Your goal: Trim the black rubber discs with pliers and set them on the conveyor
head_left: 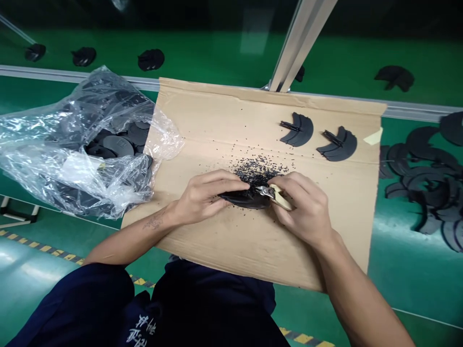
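My left hand (204, 197) is closed round a flat black plastic part (246, 198), holding it over a sheet of cardboard (224, 125). Against the part's right end my right hand (306, 207) grips a small cutting tool (277, 195) with a cream handle and a metal tip. A scatter of black plastic trimmings (258, 168) lies on the cardboard just beyond my hands. Two curved black parts (298, 130) (338, 143) rest side by side at the cardboard's far right.
A clear plastic bag (83, 144) full of black parts sits at the left. A heap of curved black parts (427, 178) lies on the green surface at the right. More black parts (151, 59) ride a green belt beyond a metal rail (300, 41).
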Motion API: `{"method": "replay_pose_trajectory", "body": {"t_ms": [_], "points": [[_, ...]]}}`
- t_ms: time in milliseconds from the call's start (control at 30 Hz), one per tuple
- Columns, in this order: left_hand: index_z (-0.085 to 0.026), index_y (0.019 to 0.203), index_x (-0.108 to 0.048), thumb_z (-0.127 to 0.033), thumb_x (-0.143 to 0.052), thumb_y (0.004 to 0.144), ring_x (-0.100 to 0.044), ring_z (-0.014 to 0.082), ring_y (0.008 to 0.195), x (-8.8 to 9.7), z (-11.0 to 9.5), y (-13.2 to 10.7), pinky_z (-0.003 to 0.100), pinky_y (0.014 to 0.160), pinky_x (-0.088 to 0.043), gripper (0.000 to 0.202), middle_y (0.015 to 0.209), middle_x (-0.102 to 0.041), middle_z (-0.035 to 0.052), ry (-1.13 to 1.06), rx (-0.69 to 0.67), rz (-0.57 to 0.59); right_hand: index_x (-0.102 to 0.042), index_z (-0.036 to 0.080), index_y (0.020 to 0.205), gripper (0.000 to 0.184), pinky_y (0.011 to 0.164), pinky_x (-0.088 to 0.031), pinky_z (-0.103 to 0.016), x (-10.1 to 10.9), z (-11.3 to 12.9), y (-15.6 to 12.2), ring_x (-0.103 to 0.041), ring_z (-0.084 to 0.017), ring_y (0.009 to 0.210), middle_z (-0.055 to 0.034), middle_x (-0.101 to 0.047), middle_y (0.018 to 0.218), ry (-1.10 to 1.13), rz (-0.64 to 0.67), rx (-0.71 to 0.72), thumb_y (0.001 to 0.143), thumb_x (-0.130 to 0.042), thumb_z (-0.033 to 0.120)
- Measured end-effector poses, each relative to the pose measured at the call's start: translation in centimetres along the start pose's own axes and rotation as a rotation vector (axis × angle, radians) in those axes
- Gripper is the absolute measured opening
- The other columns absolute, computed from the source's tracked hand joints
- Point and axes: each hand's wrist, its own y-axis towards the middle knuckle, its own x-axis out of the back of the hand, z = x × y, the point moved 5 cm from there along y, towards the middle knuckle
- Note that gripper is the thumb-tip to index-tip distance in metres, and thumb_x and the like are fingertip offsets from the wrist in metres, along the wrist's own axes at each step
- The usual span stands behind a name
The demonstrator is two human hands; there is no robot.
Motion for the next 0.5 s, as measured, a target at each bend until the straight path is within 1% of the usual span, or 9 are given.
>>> {"method": "replay_pose_trajectory", "body": {"t_ms": [133,333,500], "points": [[-0.018,0.121,-0.070,-0.012,-0.062,0.094,-0.070,0.0143,0.102,-0.07,-0.25,0.10,0.027,0.089,-0.061,0.029,0.108,-0.074,0.0092,-0.023,-0.006,0.000,-0.064,0.020,0.101,0.019,0.067,-0.047,-0.032,-0.26,0.33,-0.14,-0.059,-0.018,0.073,-0.0063,-0.068,0.084,-0.050,0.033,0.036,0.091,-0.051,0.010],[-0.018,0.121,-0.069,-0.010,-0.063,0.093,-0.070,0.0146,0.102,-0.26,-0.32,0.17,0.027,0.087,-0.060,0.030,0.108,-0.074,0.0092,-0.059,-0.023,0.035,-0.065,0.019,0.102,0.013,0.065,-0.043,-0.032,0.10,0.61,-0.13,-0.058,-0.018,0.072,-0.0064,-0.068,0.083,-0.129,0.027,0.081,0.092,-0.057,0.015],[-0.019,0.120,-0.069,-0.010,-0.061,0.093,-0.070,0.0138,0.101,-0.34,-0.42,0.16,0.026,0.087,-0.060,0.030,0.107,-0.073,0.0085,-0.061,-0.027,0.040,-0.066,0.019,0.102,0.013,0.066,-0.041,-0.032,0.03,0.76,-0.19,-0.059,-0.017,0.073,-0.0057,-0.069,0.082,-0.158,0.050,0.095,0.094,-0.056,0.015]]}}
